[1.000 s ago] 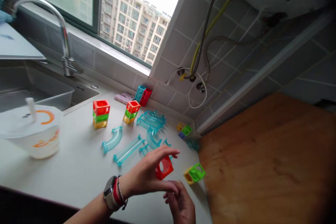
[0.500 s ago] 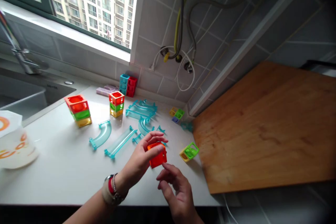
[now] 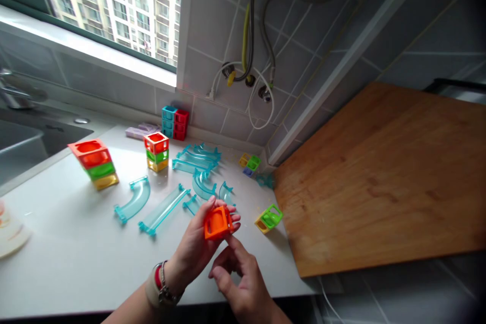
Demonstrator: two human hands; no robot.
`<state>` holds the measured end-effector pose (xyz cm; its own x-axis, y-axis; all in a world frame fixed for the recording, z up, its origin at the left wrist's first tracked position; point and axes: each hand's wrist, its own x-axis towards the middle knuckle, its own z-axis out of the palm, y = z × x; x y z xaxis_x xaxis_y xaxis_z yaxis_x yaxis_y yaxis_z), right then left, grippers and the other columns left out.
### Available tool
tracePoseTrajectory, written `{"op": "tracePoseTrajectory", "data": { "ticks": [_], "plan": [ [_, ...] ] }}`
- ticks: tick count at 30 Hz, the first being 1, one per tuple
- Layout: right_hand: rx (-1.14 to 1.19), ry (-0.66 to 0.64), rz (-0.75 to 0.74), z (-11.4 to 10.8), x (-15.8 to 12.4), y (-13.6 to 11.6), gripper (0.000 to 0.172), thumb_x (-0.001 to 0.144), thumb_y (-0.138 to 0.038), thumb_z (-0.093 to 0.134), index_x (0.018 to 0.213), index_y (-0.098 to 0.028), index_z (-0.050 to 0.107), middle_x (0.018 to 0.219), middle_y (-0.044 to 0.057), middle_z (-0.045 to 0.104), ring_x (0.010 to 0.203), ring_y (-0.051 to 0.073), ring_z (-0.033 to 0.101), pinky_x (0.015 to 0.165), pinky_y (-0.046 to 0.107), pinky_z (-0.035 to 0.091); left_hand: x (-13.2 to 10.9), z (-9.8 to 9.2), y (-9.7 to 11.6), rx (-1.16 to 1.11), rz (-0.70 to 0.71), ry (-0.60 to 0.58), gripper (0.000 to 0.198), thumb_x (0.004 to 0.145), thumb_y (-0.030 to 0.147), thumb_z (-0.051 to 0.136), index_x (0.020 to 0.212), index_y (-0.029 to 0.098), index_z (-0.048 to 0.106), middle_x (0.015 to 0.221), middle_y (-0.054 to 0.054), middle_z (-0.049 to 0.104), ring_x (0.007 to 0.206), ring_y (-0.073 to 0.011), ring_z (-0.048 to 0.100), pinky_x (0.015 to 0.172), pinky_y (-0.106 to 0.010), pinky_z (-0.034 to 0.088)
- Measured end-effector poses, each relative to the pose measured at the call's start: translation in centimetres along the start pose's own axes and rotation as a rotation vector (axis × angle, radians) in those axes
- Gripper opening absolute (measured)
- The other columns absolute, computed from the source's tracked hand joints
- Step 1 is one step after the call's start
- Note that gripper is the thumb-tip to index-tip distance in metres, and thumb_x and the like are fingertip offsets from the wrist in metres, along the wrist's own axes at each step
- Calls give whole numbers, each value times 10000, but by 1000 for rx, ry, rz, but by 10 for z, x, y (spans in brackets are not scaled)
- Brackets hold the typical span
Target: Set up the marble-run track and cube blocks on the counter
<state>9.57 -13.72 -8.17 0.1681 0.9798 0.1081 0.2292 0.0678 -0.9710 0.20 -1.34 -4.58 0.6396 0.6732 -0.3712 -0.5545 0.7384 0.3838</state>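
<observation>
Counter: white, strewn with toy pieces.
Left stack: red, green and yellow blocks, leaning.
Middle stack: the same three colours, upright.
Back wall: blue and red blocks against the tiles.
Tracks: a curved piece beside a straight one, with more heaped behind.
Counter's right edge: a green-and-yellow pair tipped over near the wooden board.
Wall: hoses hanging.
Window: apartment towers outside.
</observation>
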Motion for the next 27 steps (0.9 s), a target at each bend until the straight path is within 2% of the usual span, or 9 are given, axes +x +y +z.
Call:
{"op": "tracePoseTrajectory", "data": {
  "ticks": [4, 9, 12, 15, 18, 21, 24, 25, 27],
  "plan": [
    [-38, 4, 60, -5, -3, 2, 511, 917, -355, 686, 1410, -271, 579, 844, 16, 728, 718, 202, 676, 713, 337, 567, -2, 4, -13, 160, -109, -103, 242, 956, 409, 703, 960, 174, 647, 1091, -83, 742, 962, -231, 762, 801, -302, 616],
    [4, 229, 45, -16, -17, 23, 604, 883, -406, 732, 1454, -312, 562, 810, 10, 718, 690, 208, 669, 703, 359, 586, 4, -6, -19, 463, -112, -302, 280, 914, 385, 782, 1059, 211, 618, 1194, -67, 728, 943, -175, 719, 789, -267, 569],
    [60, 335, 32, -17, -25, 38, 588, 899, -420, 722, 1453, -319, 553, 825, 22, 709, 672, 206, 651, 686, 370, 573, 9, -10, -23, 605, -181, -342, 347, 890, 384, 811, 1147, 223, 643, 1243, -77, 717, 971, -163, 698, 819, -267, 555],
    [138, 392, -31, -19, -31, 48, 579, 928, -458, 690, 1455, -316, 494, 879, 38, 702, 675, 193, 625, 665, 346, 546, 13, -2, -23, 694, -198, -324, 408, 855, 399, 841, 1183, 229, 669, 1230, -81, 721, 1004, -180, 699, 843, -280, 557],
    [188, 454, -104, -28, -32, 54, 493, 981, -452, 614, 1422, -311, 444, 928, 41, 682, 717, 184, 620, 641, 302, 516, 18, 19, -12, 827, -84, -256, 429, 829, 422, 857, 1172, 237, 678, 1224, -85, 733, 1033, -204, 714, 848, -287, 566],
    [57, 375, -142, -46, -25, 60, 208, 1001, -374, 576, 1169, -256, 610, 816, 18, 647, 708, 169, 614, 655, 277, 494, 35, 44, 11, 1016, 103, -220, 443, 842, 455, 833, 1188, 232, 669, 1211, -101, 752, 1040, -227, 736, 864, -311, 583],
    [-163, 197, -249, -66, -7, 65, 158, 980, -295, 580, 878, -212, 666, 684, -4, 604, 609, 136, 569, 622, 255, 443, 70, 72, 37, 1270, 357, -223, 498, 850, 500, 797, 1221, 206, 645, 1242, -129, 752, 1029, -256, 762, 885, -368, 612],
    [-225, 197, -287, -72, -1, 66, 177, 978, -276, 571, 843, -206, 661, 655, -11, 588, 583, 128, 551, 607, 252, 423, 86, 82, 44, 1388, 473, -198, 522, 845, 522, 786, 1224, 195, 637, 1237, -132, 757, 1009, -255, 771, 864, -366, 623],
    [-316, 275, -335, -78, 12, 67, 192, 979, -255, 545, 831, -198, 653, 612, -26, 548, 545, 120, 518, 590, 253, 393, 122, 101, 54, 1494, 551, -151, 554, 843, 507, 783, 1262, 187, 610, 1251, -136, 753, 999, -253, 775, 853, -371, 628]
  ]
}}
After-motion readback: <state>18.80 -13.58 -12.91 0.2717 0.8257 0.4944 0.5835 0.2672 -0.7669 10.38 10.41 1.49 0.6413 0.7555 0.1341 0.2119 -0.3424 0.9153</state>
